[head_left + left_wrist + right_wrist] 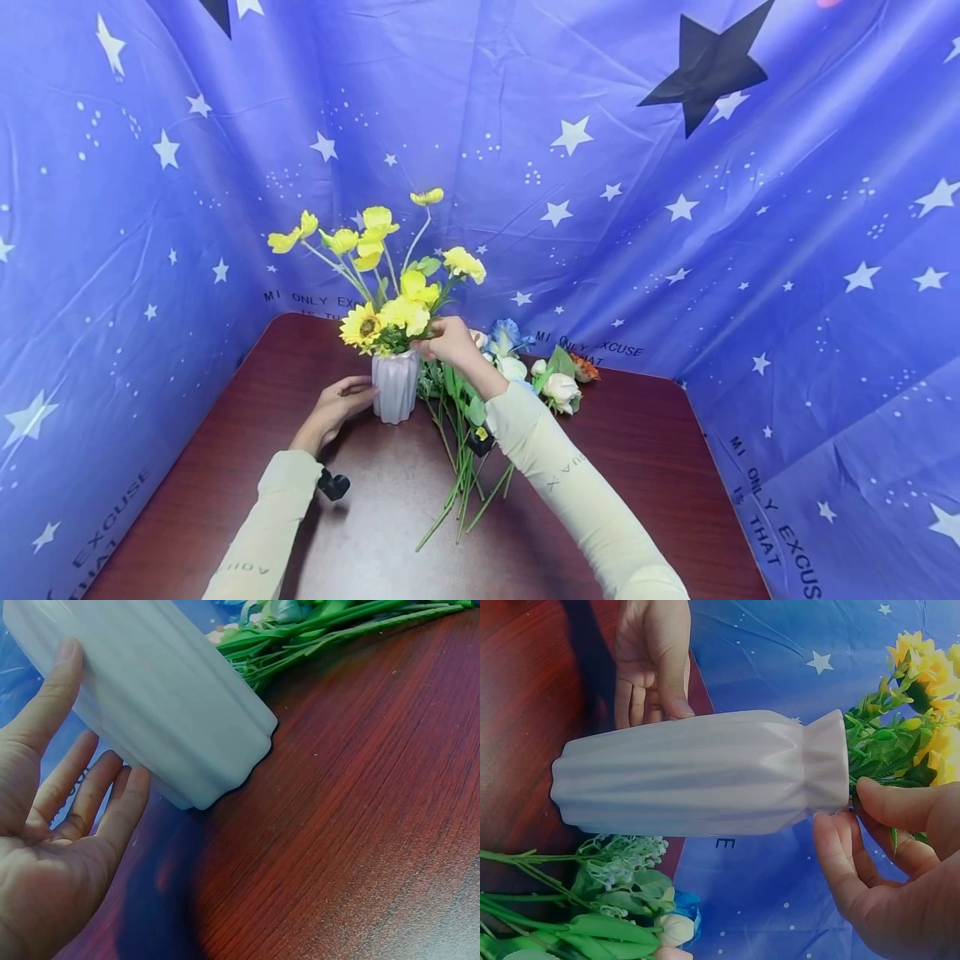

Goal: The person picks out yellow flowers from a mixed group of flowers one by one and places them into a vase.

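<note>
A pale, fluted vase (395,387) stands upright on the table, filled with yellow flowers (406,316), one of them a sunflower (362,326). At its left side is my left hand (339,410), its fingers loosely extended and the thumb (66,664) against the vase wall. My right hand (453,346) is at the vase's mouth, where thumb and fingers pinch a green stem among the leaves (885,754). The right wrist view shows those fingertips right at the rim (838,761). Inside the vase, the stems are hidden.
Right of the vase lies a pile of loose flowers, with a blue bloom (506,335), a white rose (561,392) and an orange flower (584,367). Their green stems (457,492) point toward the front of the dark red table (630,483). A blue star-patterned cloth (480,100) surrounds it.
</note>
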`<control>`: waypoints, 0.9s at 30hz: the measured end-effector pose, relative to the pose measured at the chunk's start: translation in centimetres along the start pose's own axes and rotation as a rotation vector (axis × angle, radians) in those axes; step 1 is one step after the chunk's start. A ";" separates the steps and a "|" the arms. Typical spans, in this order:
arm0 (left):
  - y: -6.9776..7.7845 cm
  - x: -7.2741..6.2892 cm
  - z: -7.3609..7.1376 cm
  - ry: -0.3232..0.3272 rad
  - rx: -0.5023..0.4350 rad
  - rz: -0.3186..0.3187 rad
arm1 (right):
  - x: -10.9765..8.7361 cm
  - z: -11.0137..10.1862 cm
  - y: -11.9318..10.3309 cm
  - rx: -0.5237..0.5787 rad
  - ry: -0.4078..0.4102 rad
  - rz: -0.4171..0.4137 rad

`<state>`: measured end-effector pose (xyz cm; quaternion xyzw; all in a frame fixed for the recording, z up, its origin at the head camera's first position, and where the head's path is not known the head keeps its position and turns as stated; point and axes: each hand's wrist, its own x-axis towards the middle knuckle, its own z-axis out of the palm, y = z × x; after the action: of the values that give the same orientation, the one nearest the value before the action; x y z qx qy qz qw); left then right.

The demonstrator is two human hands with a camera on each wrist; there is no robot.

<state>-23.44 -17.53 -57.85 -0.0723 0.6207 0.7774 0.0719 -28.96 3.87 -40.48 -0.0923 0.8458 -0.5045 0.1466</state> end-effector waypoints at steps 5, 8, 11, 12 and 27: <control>0.2 -0.2 0.1 -0.006 0.005 -0.001 | -0.4 -0.1 -0.1 0.036 -0.020 -0.004; 0.3 -0.3 0.1 -0.004 0.008 0.003 | -0.6 -0.1 -0.2 0.063 -0.033 0.003; 0.3 -0.3 0.2 -0.002 0.011 0.006 | -0.8 -0.2 -0.3 0.062 -0.033 0.015; 0.3 -0.3 0.2 -0.003 0.014 0.006 | -0.9 -0.2 -0.3 0.061 -0.034 0.017; 1.1 -1.2 0.0 -0.050 0.077 0.017 | -1.8 -0.8 -0.1 0.074 -0.032 -0.009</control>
<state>-22.53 -17.78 -56.55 -0.0450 0.6489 0.7549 0.0836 -27.57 5.04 -39.80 -0.0989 0.8237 -0.5345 0.1613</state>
